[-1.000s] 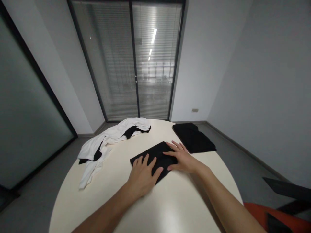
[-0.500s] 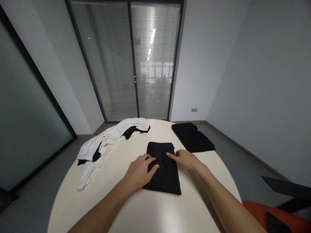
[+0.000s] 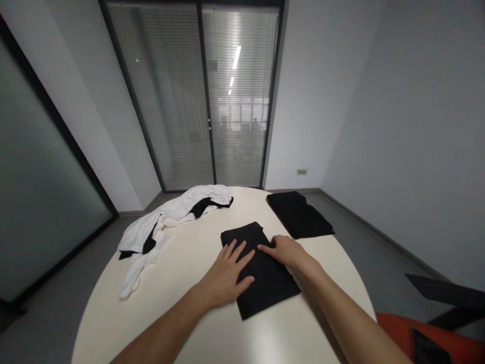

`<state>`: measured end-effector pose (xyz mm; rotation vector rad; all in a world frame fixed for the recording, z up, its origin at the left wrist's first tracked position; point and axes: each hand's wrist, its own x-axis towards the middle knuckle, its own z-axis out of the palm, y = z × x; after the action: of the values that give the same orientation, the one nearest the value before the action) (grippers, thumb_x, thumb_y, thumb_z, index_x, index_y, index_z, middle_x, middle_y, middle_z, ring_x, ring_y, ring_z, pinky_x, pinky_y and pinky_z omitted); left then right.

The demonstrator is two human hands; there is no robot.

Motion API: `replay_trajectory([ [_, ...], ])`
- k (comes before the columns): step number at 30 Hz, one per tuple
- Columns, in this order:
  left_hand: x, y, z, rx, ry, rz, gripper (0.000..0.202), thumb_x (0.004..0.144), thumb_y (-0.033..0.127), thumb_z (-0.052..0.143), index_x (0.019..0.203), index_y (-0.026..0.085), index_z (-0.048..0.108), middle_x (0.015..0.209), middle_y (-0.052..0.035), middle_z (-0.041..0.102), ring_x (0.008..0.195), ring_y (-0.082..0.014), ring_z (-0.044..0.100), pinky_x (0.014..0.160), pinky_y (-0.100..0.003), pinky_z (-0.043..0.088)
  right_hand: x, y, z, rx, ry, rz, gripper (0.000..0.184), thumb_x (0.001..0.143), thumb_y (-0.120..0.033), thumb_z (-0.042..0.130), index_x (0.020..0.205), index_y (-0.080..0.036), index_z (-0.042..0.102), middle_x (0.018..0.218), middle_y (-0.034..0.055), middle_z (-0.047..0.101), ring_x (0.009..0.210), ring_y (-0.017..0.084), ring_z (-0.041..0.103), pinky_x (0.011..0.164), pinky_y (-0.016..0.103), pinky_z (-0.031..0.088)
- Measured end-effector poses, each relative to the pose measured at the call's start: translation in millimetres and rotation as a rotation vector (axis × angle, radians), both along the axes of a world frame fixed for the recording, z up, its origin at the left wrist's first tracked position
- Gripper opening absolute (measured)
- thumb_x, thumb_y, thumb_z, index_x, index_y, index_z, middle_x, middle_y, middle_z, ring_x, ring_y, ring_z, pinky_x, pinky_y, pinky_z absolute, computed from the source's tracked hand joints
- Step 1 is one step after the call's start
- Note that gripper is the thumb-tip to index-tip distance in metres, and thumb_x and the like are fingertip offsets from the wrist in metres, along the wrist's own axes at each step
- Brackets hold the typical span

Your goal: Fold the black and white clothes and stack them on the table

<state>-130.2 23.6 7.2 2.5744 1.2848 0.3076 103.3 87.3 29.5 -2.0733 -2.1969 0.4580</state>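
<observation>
A neatly folded black garment lies flat and slanted on the round table's near half. My left hand rests on its left side, palm down with the fingers spread. At the upper right edge is my right hand, its thumb on top of the cloth. The other fingers of that hand curl at the edge, their tips partly hidden. Which kind of garment it is, I cannot tell.
White garments with black parts lie loosely along the table's left edge. Another folded black garment sits at the far right of the pale table. A red-orange chair stands at the lower right.
The black garment has turned anticlockwise, its near end swinging right and its far end left. My left hand has flattened and spread its fingers. My right hand has hardly moved.
</observation>
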Motion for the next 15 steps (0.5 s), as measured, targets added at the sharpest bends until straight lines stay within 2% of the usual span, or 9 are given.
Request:
replay_trajectory([
  [6,6.4,0.5,-4.0,0.047,-0.022,0.044,0.065,0.1,0.05,0.046,0.159,0.032,0.025,0.168,-0.0069,0.017,0.154,-0.0347,0.009,0.122,-0.059,0.019,-2.6,0.0,-4.6,0.068,0.044,-0.036,0.054,0.089,-0.068,0.052,0.099,-0.017,0.065,0.104,0.0164,0.074,0.095,0.031,0.07,0.072,0.034,0.047],
  [11,5.9,6.2,-7.7,0.056,-0.075,-0.024,0.062,0.104,0.048,0.038,0.16,0.029,0.022,0.168,-0.0051,0.015,0.155,-0.0295,0.007,0.124,-0.056,0.018,-1.3,2.8,-7.5,0.094,0.109,-0.021,0.039,0.092,-0.049,0.062,0.114,-0.017,0.056,0.105,0.0142,0.073,0.094,0.026,0.07,0.073,0.029,0.045],
  [15,3.2,7.7,-8.7,0.045,-0.084,0.006,0.065,0.101,0.049,0.044,0.16,0.028,0.023,0.168,-0.0067,0.014,0.155,-0.0308,0.008,0.123,-0.056,0.019,0.1,4.5,-7.8,0.151,0.118,-0.038,0.041,0.094,-0.042,0.061,0.125,-0.017,0.05,0.105,0.0143,0.073,0.098,0.027,0.07,0.077,0.03,0.045],
])
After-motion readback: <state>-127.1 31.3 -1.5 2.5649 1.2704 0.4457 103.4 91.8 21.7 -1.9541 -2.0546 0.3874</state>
